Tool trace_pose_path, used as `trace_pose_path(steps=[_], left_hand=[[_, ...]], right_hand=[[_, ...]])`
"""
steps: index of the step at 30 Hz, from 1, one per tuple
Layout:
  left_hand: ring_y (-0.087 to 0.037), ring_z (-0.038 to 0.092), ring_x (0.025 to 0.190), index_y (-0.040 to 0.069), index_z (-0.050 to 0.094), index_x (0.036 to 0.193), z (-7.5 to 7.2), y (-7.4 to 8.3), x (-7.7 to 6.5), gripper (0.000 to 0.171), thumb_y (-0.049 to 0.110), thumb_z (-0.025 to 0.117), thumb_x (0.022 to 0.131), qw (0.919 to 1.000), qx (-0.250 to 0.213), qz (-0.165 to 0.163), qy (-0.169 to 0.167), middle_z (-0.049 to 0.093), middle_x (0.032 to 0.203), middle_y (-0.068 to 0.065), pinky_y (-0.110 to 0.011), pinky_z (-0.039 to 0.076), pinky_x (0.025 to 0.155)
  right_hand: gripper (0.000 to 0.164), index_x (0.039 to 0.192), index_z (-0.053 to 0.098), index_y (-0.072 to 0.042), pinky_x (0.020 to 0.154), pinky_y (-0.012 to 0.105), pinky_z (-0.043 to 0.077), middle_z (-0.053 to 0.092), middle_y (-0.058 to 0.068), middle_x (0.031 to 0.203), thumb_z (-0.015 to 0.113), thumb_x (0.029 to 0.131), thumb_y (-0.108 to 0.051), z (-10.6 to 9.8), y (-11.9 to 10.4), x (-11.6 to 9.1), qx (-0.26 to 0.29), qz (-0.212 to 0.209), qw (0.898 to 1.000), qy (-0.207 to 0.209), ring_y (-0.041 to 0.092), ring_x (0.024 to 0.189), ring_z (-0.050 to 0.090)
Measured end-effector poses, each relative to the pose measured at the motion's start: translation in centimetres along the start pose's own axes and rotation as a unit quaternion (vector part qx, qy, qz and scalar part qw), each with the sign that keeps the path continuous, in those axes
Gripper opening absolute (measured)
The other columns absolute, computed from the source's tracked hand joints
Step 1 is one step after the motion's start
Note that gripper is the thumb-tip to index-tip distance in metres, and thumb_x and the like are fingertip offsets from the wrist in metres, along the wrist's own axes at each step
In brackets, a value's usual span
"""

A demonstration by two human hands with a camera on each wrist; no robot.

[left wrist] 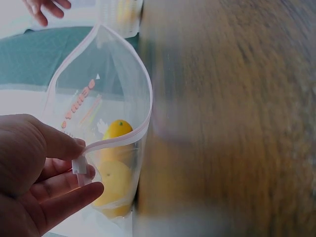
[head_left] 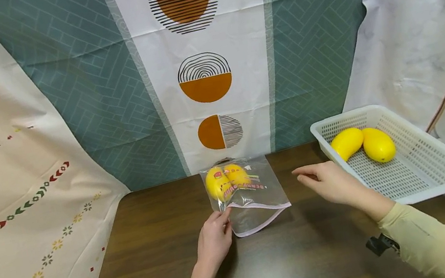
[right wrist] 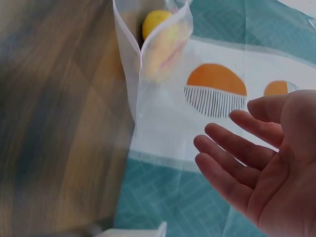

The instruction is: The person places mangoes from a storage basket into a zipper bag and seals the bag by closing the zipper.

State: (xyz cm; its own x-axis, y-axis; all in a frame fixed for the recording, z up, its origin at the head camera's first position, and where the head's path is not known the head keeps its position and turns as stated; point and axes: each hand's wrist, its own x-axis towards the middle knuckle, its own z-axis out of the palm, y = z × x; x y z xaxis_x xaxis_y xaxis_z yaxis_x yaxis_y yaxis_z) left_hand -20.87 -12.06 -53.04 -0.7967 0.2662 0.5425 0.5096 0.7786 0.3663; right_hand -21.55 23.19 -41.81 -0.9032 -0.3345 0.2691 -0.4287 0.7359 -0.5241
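My left hand [head_left: 215,238] pinches the near left corner of a clear zip bag [head_left: 267,180], right at its white slider [left wrist: 79,165]. The bag lies on the table with its pink-edged mouth parted toward me. Inside, at the far end, two yellow fruits [head_left: 215,183] that look like mangoes or lemons sit side by side. Between the bag and the basket hovers my right hand [head_left: 329,181], its fingers relaxed and nothing in them. In the right wrist view its palm [right wrist: 291,192] shows, with the bag's mouth beyond the fingertips.
At the right stands a white perforated basket [head_left: 424,168] holding two more yellow fruits, a long curved one [head_left: 347,143] and a rounder one [head_left: 379,145]. A patterned cloth [head_left: 200,63] hangs behind the dark wooden table [head_left: 148,251]. Pale fabric [head_left: 26,193] borders the left side.
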Motion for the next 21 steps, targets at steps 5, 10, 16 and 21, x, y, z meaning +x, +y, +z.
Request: trace_pose_path(steps=[5,10,16,21], left_hand=[[-0.011,0.052,0.063,0.004,0.08,0.123,0.2,0.0,0.0,0.042,-0.006,0.087,0.082,1.0,0.003,0.005,0.005,0.064,0.082,-0.002,-0.027,0.048,0.056],[-0.011,0.052,0.064,0.003,0.08,0.124,0.0,0.0,0.0,0.043,-0.006,0.087,0.082,1.0,0.004,0.002,0.001,0.064,0.082,-0.001,-0.027,0.049,0.057],[-0.011,0.052,0.064,0.004,0.08,0.124,-0.2,0.1,0.0,0.044,-0.006,0.088,0.082,1.0,0.004,-0.005,-0.002,0.064,0.083,-0.001,-0.025,0.049,0.057],[-0.01,0.051,0.063,0.004,0.08,0.125,-0.2,0.1,0.0,0.045,-0.006,0.088,0.081,1.0,0.004,-0.005,-0.002,0.063,0.082,0.0,-0.023,0.047,0.056]], right_hand=[[0.032,0.134,0.074,-0.004,0.079,0.041,0.053,0.077,0.013,0.124,0.067,0.106,-0.017,-1.2,0.9,-0.2,-0.008,0.012,1.0,0.005,0.019,0.085,0.063],[0.032,0.135,0.073,-0.002,0.079,0.043,0.053,0.075,0.017,0.125,0.066,0.107,-0.018,-2.3,1.4,-0.5,-0.001,0.032,0.999,0.003,0.021,0.086,0.063],[0.033,0.135,0.073,-0.002,0.072,0.039,0.051,0.076,0.017,0.121,0.066,0.108,-0.02,-3.2,2.0,-0.9,-0.015,0.046,0.999,0.008,0.02,0.08,0.061],[0.033,0.133,0.073,-0.001,0.08,0.046,0.055,0.076,0.018,0.121,0.065,0.107,-0.02,-3.9,2.5,-1.3,-0.037,0.045,0.998,0.014,0.024,0.087,0.066]])
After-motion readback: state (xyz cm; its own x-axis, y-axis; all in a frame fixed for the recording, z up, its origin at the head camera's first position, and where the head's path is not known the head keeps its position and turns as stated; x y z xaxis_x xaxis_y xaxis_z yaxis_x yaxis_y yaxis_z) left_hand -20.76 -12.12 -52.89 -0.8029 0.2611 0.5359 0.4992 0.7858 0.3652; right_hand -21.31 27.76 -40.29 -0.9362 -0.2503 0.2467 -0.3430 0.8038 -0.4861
